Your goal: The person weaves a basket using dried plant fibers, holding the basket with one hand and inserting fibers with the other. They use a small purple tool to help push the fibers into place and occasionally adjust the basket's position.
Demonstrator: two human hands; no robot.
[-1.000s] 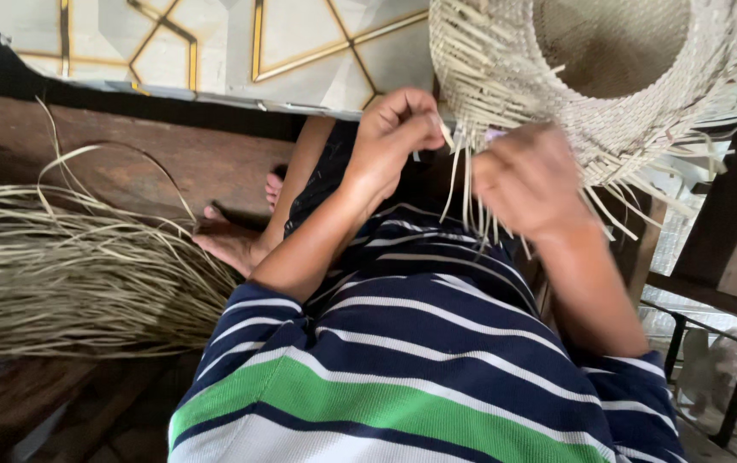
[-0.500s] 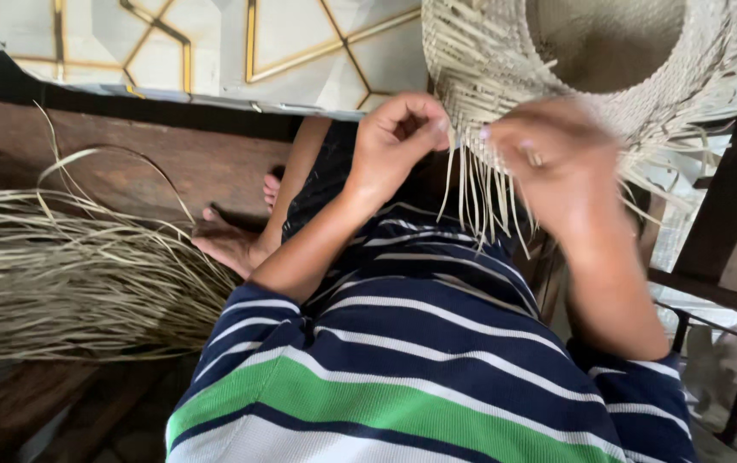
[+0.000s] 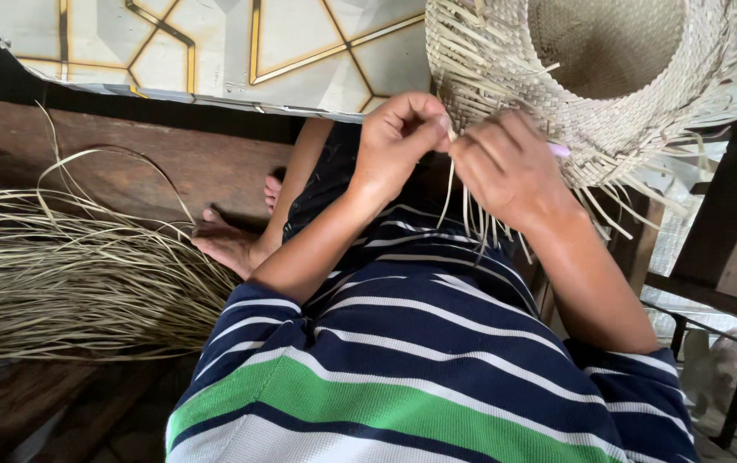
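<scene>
Head view: left hand [image 3: 398, 146] and right hand [image 3: 506, 167] each pinch loose straw strips [image 3: 471, 210] at the woven basket [image 3: 592, 77] rim; straw bundle [image 3: 68, 274] lies far left.

Soft, even daylight from above; no glare. Deep shadow under the mat edge and along the top-left corner. Sharp mid-frame, slight wide-angle stretch toward the edges.

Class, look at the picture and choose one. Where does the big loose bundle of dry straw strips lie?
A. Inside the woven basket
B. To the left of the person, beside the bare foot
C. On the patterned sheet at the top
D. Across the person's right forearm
B: the straw bundle spreads along the left, with its ends reaching the bare foot.
</scene>
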